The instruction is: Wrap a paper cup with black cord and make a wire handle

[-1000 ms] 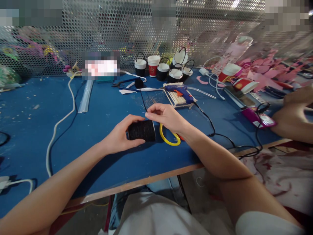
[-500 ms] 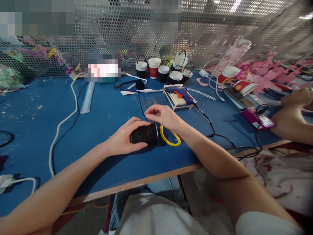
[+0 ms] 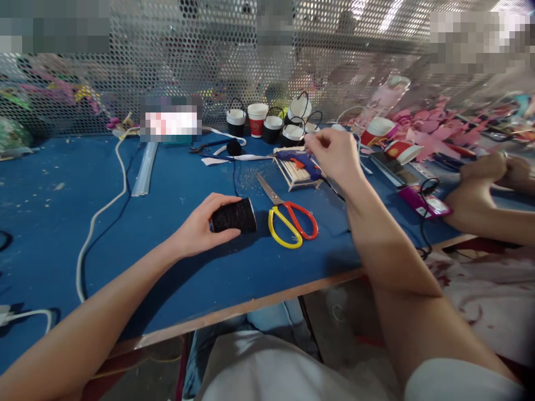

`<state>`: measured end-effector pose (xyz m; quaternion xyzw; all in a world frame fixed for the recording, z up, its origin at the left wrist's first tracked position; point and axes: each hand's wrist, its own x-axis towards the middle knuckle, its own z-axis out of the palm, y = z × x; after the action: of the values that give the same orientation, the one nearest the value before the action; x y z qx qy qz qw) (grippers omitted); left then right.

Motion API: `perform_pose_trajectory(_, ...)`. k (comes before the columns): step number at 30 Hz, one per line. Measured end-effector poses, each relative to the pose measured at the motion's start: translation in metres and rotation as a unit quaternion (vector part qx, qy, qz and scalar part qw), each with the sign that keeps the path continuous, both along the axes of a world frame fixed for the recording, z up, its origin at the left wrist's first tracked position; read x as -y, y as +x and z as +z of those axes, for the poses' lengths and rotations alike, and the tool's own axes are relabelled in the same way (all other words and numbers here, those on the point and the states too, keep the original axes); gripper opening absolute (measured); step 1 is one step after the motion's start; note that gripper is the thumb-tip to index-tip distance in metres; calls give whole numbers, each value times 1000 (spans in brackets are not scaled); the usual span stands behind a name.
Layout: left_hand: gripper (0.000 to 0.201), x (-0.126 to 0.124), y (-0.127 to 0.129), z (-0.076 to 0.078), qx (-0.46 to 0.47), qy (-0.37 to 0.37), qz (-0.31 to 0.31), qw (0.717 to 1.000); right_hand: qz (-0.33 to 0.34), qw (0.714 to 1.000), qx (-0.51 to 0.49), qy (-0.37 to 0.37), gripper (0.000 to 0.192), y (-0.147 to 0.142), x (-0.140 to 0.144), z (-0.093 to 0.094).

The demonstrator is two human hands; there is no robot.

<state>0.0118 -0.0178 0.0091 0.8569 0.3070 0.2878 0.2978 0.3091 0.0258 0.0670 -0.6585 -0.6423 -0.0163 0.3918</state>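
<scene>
Left hand (image 3: 196, 228) had its fingers (image 3: 217, 201) wrapped round a black spool of thread (image 3: 234, 216) lying on its side on the blue desk (image 3: 62, 234), about the middle of the frame. Right hand (image 3: 334, 153) was up in the upper middle, fingers pinched together over the blue glue gun (image 3: 298, 159), though I couldn't tell if they had anything between them or were actually touching it. The glue gun sat on a little raft of wooden sticks (image 3: 298, 171). Just right of the spool lay scissors (image 3: 288, 217) with one yellow and one red handle, blades closed. Further back, near the perforated metal screen (image 3: 209, 61), stood a cluster of paper cups (image 3: 273, 120), some black with wire handles. Another person's hands (image 3: 497, 172) rested at the right edge.
</scene>
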Motion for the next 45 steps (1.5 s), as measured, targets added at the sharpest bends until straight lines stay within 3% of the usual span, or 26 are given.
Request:
perform_pose_trajectory(3, 51, -1, 0, 0, -10, 14, 13, 1000, -51, 988, 97, -106, 35, 25, -16, -12)
perform_pose_trajectory(6, 50, 0, 0, 1, -19, 30, 21, 999, -27, 971, 145, -186, 24, 34, -26, -30)
perform_pose_trajectory(11, 50, 1, 1, 2, -33, 56, 24, 998, -39, 980, 114, -157, 4, 32, -31, -48)
perform_pose_trajectory(16, 49, 0, 1, 2, -37, 74, 25, 996, -70, 995, -18, -74, 32, 28, -23, -43)
perform_pose_trajectory(18, 49, 0, 1, 1, -34, 80, 29, 996, -22, 993, -95, -68, 34, 23, -14, -36)
perform_pose_trajectory(20, 49, -1, 0, 1, -30, 83, 37, 995, 74, 976, -173, -113, 27, 13, -1, -28)
perform_pose_trajectory(22, 49, -2, -1, 1, -25, 86, 46, 995, 126, 954, -222, -158, 18, 2, 15, -21)
perform_pose_trajectory(29, 49, -10, -7, 2, -11, 89, 71, 993, 245, 926, -223, -180, 23, -37, 61, -13)
perform_pose_trajectory(35, 49, -16, -12, 1, -19, 62, 107, 992, 216, 961, -94, -147, 16, -43, 72, -20)
perform_pose_trajectory(45, 49, -15, -12, 1, -27, 57, 110, 992, 222, 964, -23, -143, 16, -42, 72, -29)
